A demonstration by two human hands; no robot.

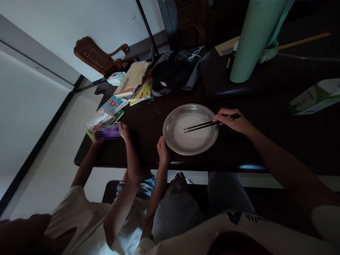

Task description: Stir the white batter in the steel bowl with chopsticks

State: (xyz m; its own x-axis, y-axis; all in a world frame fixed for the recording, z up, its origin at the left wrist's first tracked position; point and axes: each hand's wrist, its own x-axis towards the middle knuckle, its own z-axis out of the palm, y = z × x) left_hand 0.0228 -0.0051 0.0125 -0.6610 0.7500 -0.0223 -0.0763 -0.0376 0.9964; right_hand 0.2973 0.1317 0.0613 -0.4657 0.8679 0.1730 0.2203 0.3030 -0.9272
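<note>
A wide metal bowl (170,140) stands on the dark table and holds a pale, milky mixture (193,138). My right hand (230,120) grips a pair of black chopsticks (203,125) over the bowl's right rim. Their light tips dip into the mixture near its middle. At the bowl's left rim, my left hand (163,150) is closed on the edge, its thumb side up against the metal.
To the left, another person's hands (123,131) hold a phone with a blurred-out screen. Books (140,92), a black bag (176,71), a tall green flask (255,42) and a carton (316,97) lie or stand around the table (148,145).
</note>
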